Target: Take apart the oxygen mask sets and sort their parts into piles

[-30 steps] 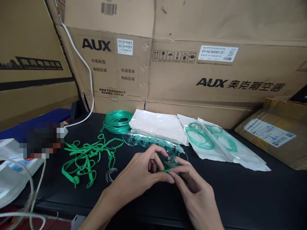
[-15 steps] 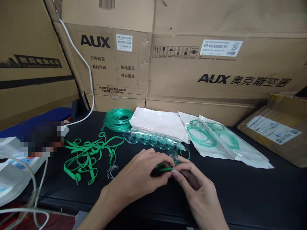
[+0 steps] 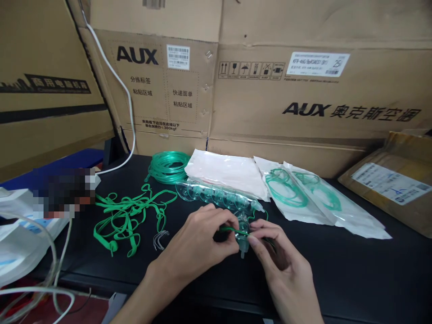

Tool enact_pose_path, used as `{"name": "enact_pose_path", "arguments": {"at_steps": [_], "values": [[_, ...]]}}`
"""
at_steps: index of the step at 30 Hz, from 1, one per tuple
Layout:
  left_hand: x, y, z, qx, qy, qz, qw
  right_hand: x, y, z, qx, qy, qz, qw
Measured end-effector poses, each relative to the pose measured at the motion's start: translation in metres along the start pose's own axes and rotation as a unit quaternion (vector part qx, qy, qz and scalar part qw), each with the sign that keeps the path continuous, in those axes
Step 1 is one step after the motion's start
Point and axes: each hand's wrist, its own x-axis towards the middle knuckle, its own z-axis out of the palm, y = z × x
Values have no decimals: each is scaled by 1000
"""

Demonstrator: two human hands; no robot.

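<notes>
My left hand [image 3: 212, 236] pinches a green elastic strap [image 3: 240, 232] between thumb and fingers. On the right, my right hand [image 3: 273, 247] grips the same strap, which runs taut across the gap. Beneath the strap is a clear oxygen mask [image 3: 243, 243] with a pale connector pointing toward me; my fingers hide part of it. Just behind lies a row of nested clear masks [image 3: 216, 198]. Left of my hands, a loose tangle of green elastic straps [image 3: 130, 216] lies on the black table [image 3: 337, 274], with a few thin metal strips [image 3: 160, 240] beside it.
Coiled green tubing [image 3: 168, 167] and a stack of white pouches [image 3: 226, 171] lie at the back. Two pouches with green tubing [image 3: 313, 195] are right of them. Large cardboard boxes [image 3: 249, 103] wall the rear; a taped carton [image 3: 388, 175] stands right. White cables [image 3: 56, 256] hang left.
My hands have moved slightly apart, stretching the strap between them. More of the mask and its connector now shows below the strap. The camera view has shifted slightly.
</notes>
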Motion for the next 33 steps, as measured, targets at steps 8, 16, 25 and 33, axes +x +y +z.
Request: {"name": "enact_pose_path", "arguments": {"at_steps": [8, 16, 25, 33], "values": [[0, 2, -1, 1, -25, 13, 1000, -3, -7, 6, -9, -28, 23, 999], [1, 1, -4, 2, -12, 9, 1000, -1, -7, 1, -21, 11, 13, 1000], [0, -7, -15, 21, 7, -7, 1000, -4, -3, -2, 15, 108, 52, 993], [-1, 5, -17, -40, -31, -38, 998, 5, 4, 2, -21, -65, 82, 994]]}}
